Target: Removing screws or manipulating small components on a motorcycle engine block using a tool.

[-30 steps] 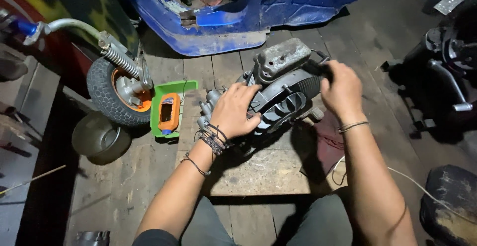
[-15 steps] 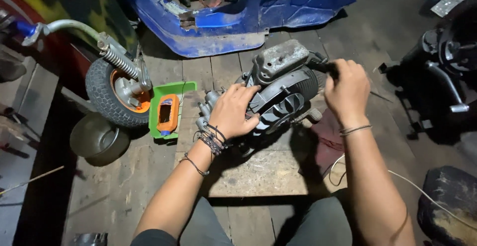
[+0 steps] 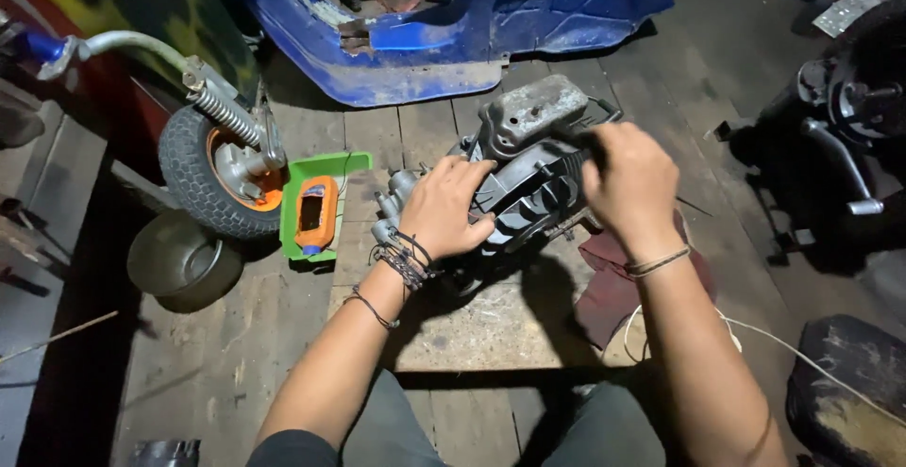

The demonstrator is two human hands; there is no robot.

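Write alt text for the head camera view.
A person's left hand rests flat on a small grey engine on a wooden board, while the right hand grips a dark tool at its top. A small wheel, green tray and blue scooter body lie behind.

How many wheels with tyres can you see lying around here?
1. The small wheel with an orange hub stands at the left, beside the green tray and above the metal bowl. Others may be hidden in the dark clutter at the right edge.
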